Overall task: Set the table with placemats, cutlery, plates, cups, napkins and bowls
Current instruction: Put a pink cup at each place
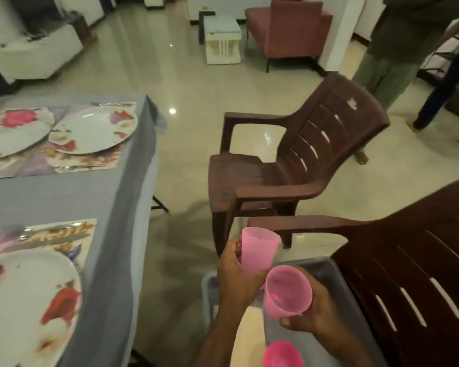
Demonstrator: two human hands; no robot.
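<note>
Two pale pink translucent cups sit low in the frame: one cup (259,249) at centre, a second cup (288,291) just right of it, and a brighter pink one (281,353) at the bottom edge. The tray (321,268) beneath is grey. At left, the tablecloth (112,197) is plain grey-blue, the placemats (88,160) carry lilac, orange and red floral prints, and the white plates (96,131) bear red and pink flowers. The two chairs (302,154) at right are dark reddish brown. The floor (186,83) is glossy cream, and the sofa (289,27) at upper centre is dusty red.
</note>
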